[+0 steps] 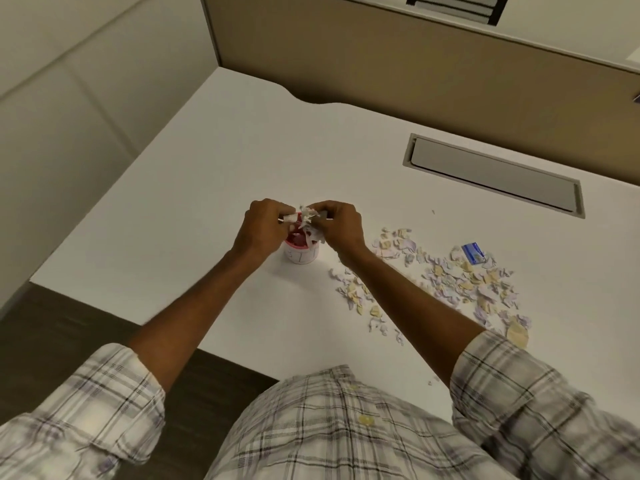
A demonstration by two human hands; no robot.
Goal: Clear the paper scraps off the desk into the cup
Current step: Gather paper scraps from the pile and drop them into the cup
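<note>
White counter [207,174], beige partition behind. One cup [301,252], pink inside, stands upright on it. Left hand [263,225] and right hand [341,223], both directly above the cup, each grip pinched on one shared wad of scraps [308,216]. One loose scrap pile [450,282] right of the cup, one blue card [473,253] at its far edge.

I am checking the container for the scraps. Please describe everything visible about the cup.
The cup is small and white outside, with dark markings on its wall and a red inside. It stands upright on the white desk. Both hands, left hand and right hand, hold a bunch of paper scraps over its mouth, partly hiding the rim.
</note>
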